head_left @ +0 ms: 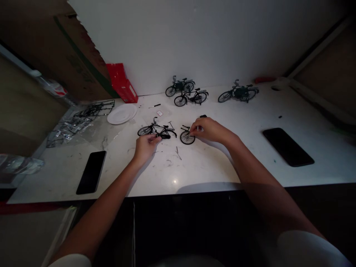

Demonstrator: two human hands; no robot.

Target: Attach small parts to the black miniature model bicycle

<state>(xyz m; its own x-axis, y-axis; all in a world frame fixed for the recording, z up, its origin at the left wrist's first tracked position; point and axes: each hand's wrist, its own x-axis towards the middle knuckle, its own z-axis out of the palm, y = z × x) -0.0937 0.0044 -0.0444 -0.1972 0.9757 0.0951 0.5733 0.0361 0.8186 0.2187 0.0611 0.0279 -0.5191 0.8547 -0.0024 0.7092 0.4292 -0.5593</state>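
Nearest us, two pale sleeves [311, 248] are framing the bottom corners, and bare forearms are reaching from them over the white table [150, 178]. The left hand [145, 149] is closing thumb and fingers on the lower frame of a small black model bicycle [158, 130], which is sitting near the middle of the table, its spoked front wheel pointing left and a curved mudguard arching at its right end. Just beside it, the right hand [208, 129] is pinching at the upper right edge of a separate spoked wheel [187, 137]; exactly what those fingertips are gripping, we cannot tell. A thin forked piece [178, 153] is lying in front, between the hands. Two phones are flanking the action, one on the left [91, 172], a larger one on the right [288, 147]. At the back, three finished-looking bicycles are standing before the pale wall: a green-bagged one [179, 86], a black one [191, 98] just in front of it, and another green-bagged one [239, 92] well over to the right. Leftward, a red box [122, 83] is leaning behind white plates [119, 114], with dark part frames [104, 105] lying alongside.
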